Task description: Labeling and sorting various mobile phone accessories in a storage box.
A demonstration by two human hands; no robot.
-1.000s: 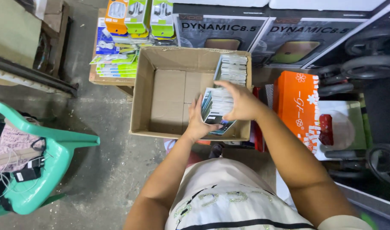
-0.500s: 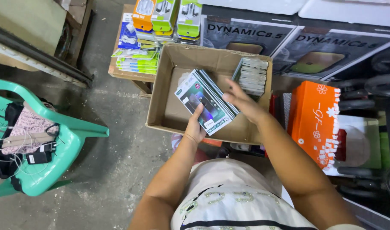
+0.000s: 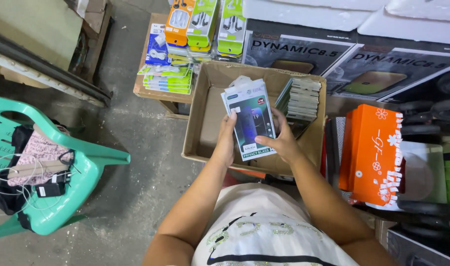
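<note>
While the left hand (image 3: 226, 142) and right hand (image 3: 283, 143) each clasp one side of a stack of flat screen-protector packs (image 3: 249, 118), it sits face-up over the open cardboard box (image 3: 205, 118), beside upright packs (image 3: 299, 100).

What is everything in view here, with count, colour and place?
flat packets: a stack, dark and white fronts, held over the box
cardboard box: one, brown, open, centre
packet row: several, pale edges, upright at the box's right wall
blister packs: several, orange and green, top centre
plastic chair: one, green, left
orange carton: one, right
large dark cartons: two, behind the box
left hand: on the stack's left edge
right hand: on its right edge
</note>
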